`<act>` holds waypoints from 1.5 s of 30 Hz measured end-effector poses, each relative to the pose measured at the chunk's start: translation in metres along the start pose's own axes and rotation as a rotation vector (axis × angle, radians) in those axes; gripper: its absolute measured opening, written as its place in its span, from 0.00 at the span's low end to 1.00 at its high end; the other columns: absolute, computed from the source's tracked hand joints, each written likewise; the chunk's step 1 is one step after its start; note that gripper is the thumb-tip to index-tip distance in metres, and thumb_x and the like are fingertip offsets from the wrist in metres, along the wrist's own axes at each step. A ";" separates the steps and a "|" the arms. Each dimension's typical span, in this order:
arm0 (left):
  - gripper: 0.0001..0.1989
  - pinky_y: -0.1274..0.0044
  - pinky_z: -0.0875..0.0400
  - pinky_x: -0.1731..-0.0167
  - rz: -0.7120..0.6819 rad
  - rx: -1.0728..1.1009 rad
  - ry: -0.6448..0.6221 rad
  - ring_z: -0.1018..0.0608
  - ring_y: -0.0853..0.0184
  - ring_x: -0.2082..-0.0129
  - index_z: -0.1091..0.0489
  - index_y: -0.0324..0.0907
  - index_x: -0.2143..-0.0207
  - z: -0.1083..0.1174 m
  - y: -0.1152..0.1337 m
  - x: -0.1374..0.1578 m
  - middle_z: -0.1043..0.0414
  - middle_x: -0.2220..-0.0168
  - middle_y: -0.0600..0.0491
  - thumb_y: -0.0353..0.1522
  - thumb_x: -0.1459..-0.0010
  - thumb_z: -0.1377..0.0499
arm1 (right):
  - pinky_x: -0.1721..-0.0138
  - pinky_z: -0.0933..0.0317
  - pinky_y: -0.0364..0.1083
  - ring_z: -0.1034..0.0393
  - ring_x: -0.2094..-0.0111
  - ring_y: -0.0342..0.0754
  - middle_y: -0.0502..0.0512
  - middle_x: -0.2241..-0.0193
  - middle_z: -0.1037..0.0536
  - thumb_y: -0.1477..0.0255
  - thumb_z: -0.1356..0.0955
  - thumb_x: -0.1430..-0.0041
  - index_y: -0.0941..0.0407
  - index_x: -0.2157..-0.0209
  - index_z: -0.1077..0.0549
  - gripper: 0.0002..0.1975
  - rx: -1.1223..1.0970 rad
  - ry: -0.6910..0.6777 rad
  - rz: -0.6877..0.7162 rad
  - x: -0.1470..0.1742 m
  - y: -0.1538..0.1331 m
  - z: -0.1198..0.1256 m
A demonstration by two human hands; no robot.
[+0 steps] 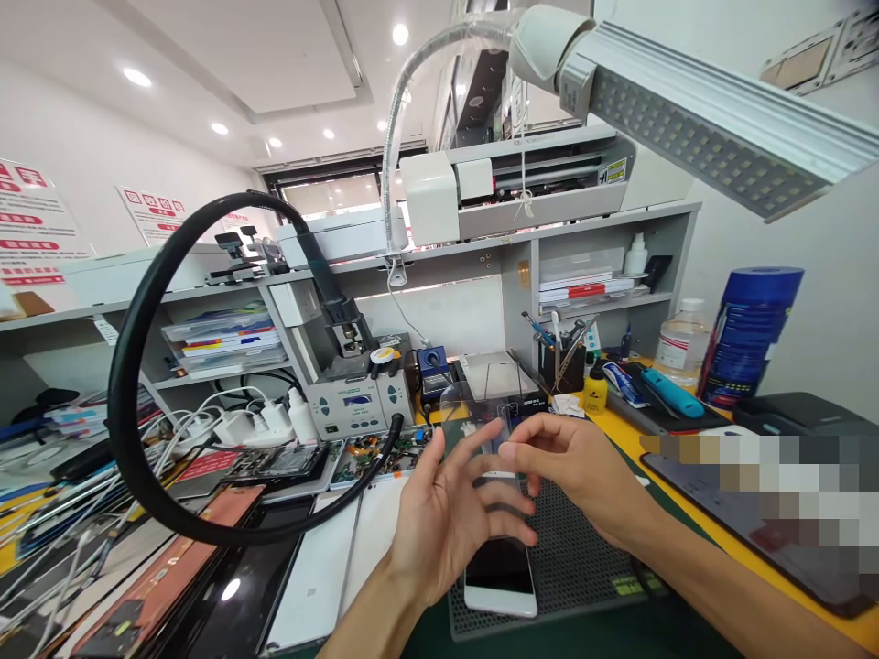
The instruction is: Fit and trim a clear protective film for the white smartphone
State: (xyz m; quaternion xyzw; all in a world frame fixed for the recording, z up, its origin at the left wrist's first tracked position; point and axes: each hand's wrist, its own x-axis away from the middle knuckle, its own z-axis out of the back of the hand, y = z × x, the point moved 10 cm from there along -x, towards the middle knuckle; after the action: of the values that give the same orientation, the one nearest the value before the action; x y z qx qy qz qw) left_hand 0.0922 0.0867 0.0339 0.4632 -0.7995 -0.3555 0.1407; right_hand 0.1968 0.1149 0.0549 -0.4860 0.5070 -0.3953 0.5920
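Note:
My left hand (pixel 457 513) is raised with its palm turned up and its fingers spread apart. Close by, my right hand (pixel 573 462) pinches a thin clear sheet (pixel 473 412) between thumb and forefinger. The sheet is see-through, with a rounded upper edge, and stands up behind my left fingers; whether those fingers touch it I cannot tell. Below both hands a white-framed phone (pixel 500 599) with a dark screen lies on a black textured mat (pixel 577 549). My left hand hides the phone's upper part.
A soldering or hot-air station (pixel 361 403) stands behind on the left, its thick black hose (pixel 124 412) looping forward. Tablets and panels (pixel 312 577) lie at left. A tool holder (pixel 559 361), yellow bottle (pixel 594 392) and blue roll (pixel 752 339) stand at right. A lamp (pixel 714 119) hangs overhead.

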 end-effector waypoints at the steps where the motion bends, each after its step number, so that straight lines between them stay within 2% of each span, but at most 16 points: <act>1: 0.33 0.63 0.26 0.67 0.001 -0.009 0.002 0.21 0.55 0.65 0.32 0.36 0.40 0.001 0.000 0.000 0.26 0.58 0.41 0.50 0.30 0.59 | 0.75 0.37 0.42 0.32 0.79 0.41 0.48 0.74 0.23 0.61 0.23 0.47 0.57 0.70 0.22 0.14 0.002 -0.005 -0.007 0.000 0.001 0.000; 5: 0.34 0.63 0.26 0.65 -0.003 -0.069 0.012 0.23 0.55 0.64 0.30 0.35 0.41 0.006 0.001 -0.002 0.27 0.58 0.40 0.51 0.31 0.58 | 0.73 0.36 0.42 0.31 0.78 0.41 0.48 0.73 0.22 0.62 0.23 0.46 0.57 0.70 0.22 0.13 -0.018 -0.053 -0.034 -0.001 0.003 -0.002; 13: 0.35 0.64 0.26 0.66 -0.035 -0.119 0.021 0.24 0.55 0.63 0.28 0.33 0.44 0.012 0.005 -0.002 0.27 0.58 0.40 0.51 0.31 0.59 | 0.73 0.34 0.43 0.31 0.79 0.42 0.46 0.79 0.26 0.63 0.23 0.45 0.57 0.68 0.22 0.12 -0.041 -0.114 -0.045 0.000 0.004 -0.008; 20: 0.32 0.65 0.24 0.67 -0.049 -0.057 0.067 0.22 0.56 0.65 0.26 0.32 0.47 0.018 0.007 -0.003 0.24 0.60 0.39 0.49 0.30 0.57 | 0.69 0.31 0.45 0.27 0.73 0.46 0.53 0.75 0.21 0.62 0.24 0.44 0.59 0.66 0.19 0.13 -0.052 -0.148 -0.056 0.001 0.005 -0.013; 26: 0.33 0.66 0.25 0.67 -0.056 -0.055 0.010 0.21 0.57 0.65 0.28 0.32 0.45 0.012 0.007 -0.003 0.23 0.60 0.40 0.49 0.30 0.58 | 0.70 0.30 0.46 0.26 0.74 0.47 0.54 0.76 0.20 0.62 0.24 0.45 0.60 0.66 0.18 0.14 -0.093 -0.164 -0.097 0.000 0.010 -0.012; 32: 0.28 0.65 0.25 0.66 -0.114 -0.068 0.010 0.21 0.57 0.64 0.36 0.38 0.37 0.008 0.013 0.000 0.24 0.57 0.42 0.45 0.28 0.58 | 0.72 0.31 0.43 0.26 0.76 0.45 0.51 0.78 0.20 0.62 0.24 0.43 0.57 0.65 0.18 0.12 -0.053 -0.110 -0.057 0.000 0.009 -0.006; 36: 0.29 0.65 0.25 0.64 -0.155 -0.094 -0.018 0.21 0.57 0.63 0.35 0.36 0.38 0.004 0.016 0.001 0.24 0.59 0.42 0.44 0.28 0.61 | 0.73 0.30 0.43 0.26 0.76 0.45 0.51 0.78 0.20 0.62 0.24 0.43 0.56 0.65 0.18 0.11 -0.039 -0.075 -0.029 0.001 0.006 -0.004; 45: 0.29 0.64 0.25 0.62 -0.179 -0.108 0.025 0.21 0.57 0.62 0.34 0.38 0.40 0.005 0.017 0.004 0.25 0.58 0.43 0.46 0.28 0.61 | 0.73 0.29 0.43 0.27 0.76 0.45 0.51 0.78 0.21 0.62 0.24 0.42 0.57 0.66 0.18 0.11 -0.040 -0.081 -0.017 0.004 0.004 -0.007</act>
State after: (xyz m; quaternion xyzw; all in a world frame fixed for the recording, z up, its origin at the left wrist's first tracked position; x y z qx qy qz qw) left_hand 0.0770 0.0909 0.0417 0.5291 -0.7327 -0.4035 0.1431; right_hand 0.1906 0.1111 0.0504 -0.5176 0.4864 -0.3700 0.5989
